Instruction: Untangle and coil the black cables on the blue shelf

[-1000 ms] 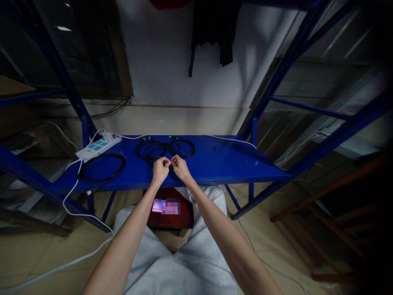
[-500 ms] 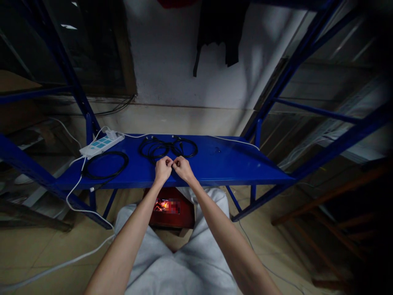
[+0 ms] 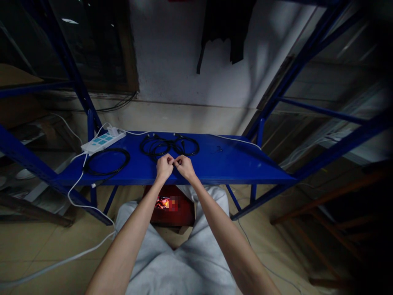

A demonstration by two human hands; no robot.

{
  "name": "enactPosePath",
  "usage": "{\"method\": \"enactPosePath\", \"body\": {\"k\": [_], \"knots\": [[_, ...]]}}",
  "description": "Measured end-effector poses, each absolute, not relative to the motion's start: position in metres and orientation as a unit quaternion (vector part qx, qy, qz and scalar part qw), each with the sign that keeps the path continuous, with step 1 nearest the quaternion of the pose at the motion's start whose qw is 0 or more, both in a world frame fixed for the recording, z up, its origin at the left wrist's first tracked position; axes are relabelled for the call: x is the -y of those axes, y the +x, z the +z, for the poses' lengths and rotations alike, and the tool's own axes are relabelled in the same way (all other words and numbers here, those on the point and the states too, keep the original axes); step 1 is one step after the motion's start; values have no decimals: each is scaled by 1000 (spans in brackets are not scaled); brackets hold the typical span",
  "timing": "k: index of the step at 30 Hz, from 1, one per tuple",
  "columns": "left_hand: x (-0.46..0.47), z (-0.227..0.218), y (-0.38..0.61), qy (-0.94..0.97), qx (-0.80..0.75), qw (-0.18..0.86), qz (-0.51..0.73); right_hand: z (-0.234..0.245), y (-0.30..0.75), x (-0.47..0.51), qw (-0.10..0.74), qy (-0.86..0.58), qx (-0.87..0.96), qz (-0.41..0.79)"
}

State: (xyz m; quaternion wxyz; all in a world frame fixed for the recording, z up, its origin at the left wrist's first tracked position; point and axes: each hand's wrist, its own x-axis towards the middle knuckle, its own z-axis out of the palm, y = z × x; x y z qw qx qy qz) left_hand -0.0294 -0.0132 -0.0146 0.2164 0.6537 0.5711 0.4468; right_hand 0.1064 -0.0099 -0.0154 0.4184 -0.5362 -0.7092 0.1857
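Over the front part of the blue shelf [image 3: 233, 168], my left hand [image 3: 165, 166] is closed in a pinch. My right hand [image 3: 184, 166] pinches too, its fingertips almost meeting those of the left. Whatever the fingers hold is too small and dark to make out. Just beyond them lie coiled black cables [image 3: 155, 146], overlapping with connector ends toward the back. Another looped black cable [image 3: 106, 150] rests at the left, with a pale plug end near the front edge. Some small, thin dark pieces [image 3: 219, 149] lie to the right of the hands.
A white power strip [image 3: 102, 141] with blue sockets sits at the shelf's left end. A white cord [image 3: 233, 139] runs along the back edge. Blue uprights [image 3: 260, 131] flank the shelf. Below, a lit screen [image 3: 166, 203] rests on a dark red stool [image 3: 187, 215] between the legs.
The camera view has shifted slightly. Both hands stay pinched close together at nearly the same spot, with a slight change in finger position. The cables on the shelf have not moved.
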Motion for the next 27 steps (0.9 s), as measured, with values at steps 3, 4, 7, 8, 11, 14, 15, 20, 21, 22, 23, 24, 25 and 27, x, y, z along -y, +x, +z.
{"method": "enactPosePath", "body": {"k": [3,4,7,8,11,14,15,20,21,22,23,24,25,27], "knots": [[13,-15,-29,651,-573,213,449,-17,105,8,421,-539,705,186],[13,-15,-29,651,-572,212,451,-17,105,8,422,-538,705,186],[13,-15,-30,654,-563,213,458,-15,107,8,421,-529,713,185],[13,-15,-30,654,-559,214,462,-14,108,8,419,-524,718,185],[12,-16,-32,656,-545,208,478,-12,110,9,416,-508,731,185],[10,-17,-33,660,-539,186,490,-11,110,10,415,-505,733,189],[10,-17,-33,661,-539,180,490,-11,110,10,415,-505,732,191],[10,-18,-34,660,-537,175,496,-13,108,11,422,-501,732,188],[10,-17,-34,659,-536,175,498,-13,108,11,423,-499,733,185],[10,-17,-34,659,-535,176,499,-13,108,11,424,-498,735,182],[10,-17,-34,658,-535,177,499,-12,107,12,423,-496,737,179],[10,-17,-34,657,-535,179,500,-12,107,12,421,-496,739,176],[10,-17,-34,657,-533,180,502,-11,106,12,418,-497,741,172],[10,-17,-33,657,-529,182,506,-11,105,12,405,-505,746,157]]}}
